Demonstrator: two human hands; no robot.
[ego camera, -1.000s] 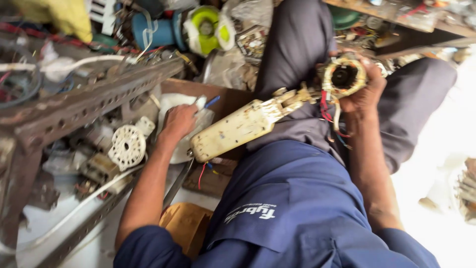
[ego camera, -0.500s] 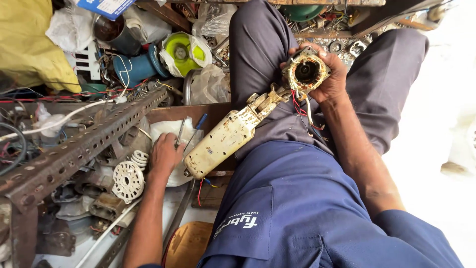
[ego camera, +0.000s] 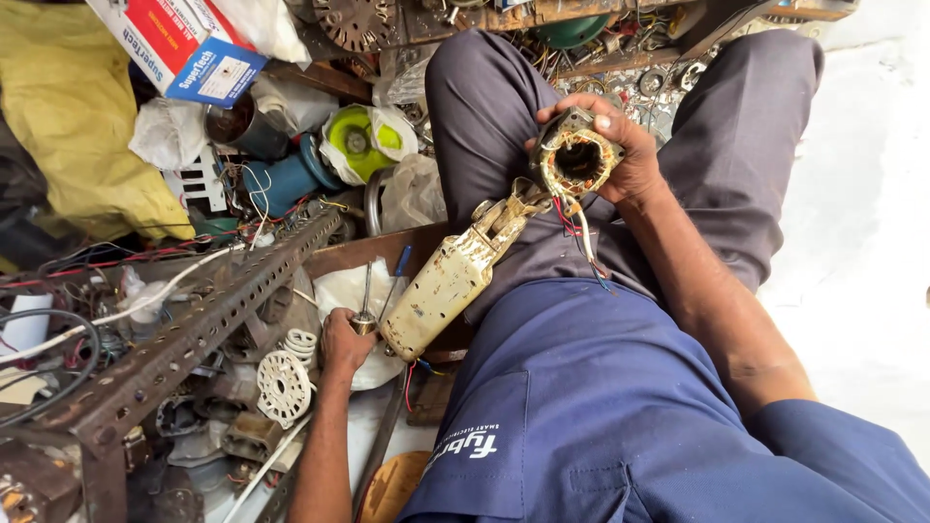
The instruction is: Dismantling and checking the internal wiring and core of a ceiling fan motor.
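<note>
Cluttered workshop floor, right hand gripping one motor stator, left hand on one screwdriver

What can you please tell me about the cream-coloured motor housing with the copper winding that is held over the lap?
The cream-coloured, worn motor housing is a long plastic-looking shell, stained and chipped. It slants from lower left up to a round stator ring with copper winding. The right hand grips that ring; red and pale wires hang below it. Its lower end lies beside the left hand, which grips a metal-shafted tool.

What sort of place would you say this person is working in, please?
Probably a small electrical repair workshop: the right hand holds a wound motor stator, the left hand grips a screwdriver, and loose wires and parts lie around.
</note>
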